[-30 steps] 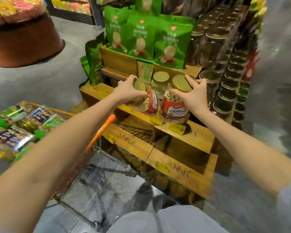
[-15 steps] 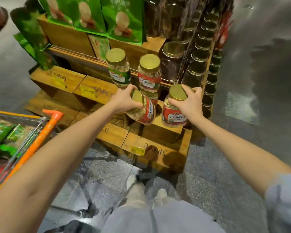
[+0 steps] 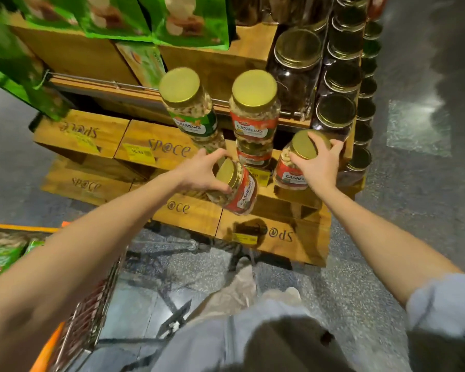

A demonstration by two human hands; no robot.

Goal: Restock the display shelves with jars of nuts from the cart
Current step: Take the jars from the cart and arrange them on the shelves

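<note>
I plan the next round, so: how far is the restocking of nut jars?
Done: a green-label jar and a red-label jar stand on the display. In hand: the left grip holds a tilted jar, the right grip an upright jar by its lid. Left: setting both down beside them.

The tilted jar [image 3: 243, 196] and the upright jar [image 3: 287, 173] beside it look like clear, glossy plastic, 2 of a kind, with shiny red labels [image 3: 290, 179] and gold lids [image 3: 302, 143] that gleam like smooth metal. You see crates [image 3: 151, 135] of rough-grained, matt stained wood, bearing yellow paper price tags [image 3: 136, 151]. The green bags [image 3: 191, 20] above are glossy, crinkled film. The floor [image 3: 414, 210] is polished, speckled stone. The cart [image 3: 91, 318] is bare wire metal, and your sleeve [image 3: 446, 304] is soft, matt cloth.
</note>
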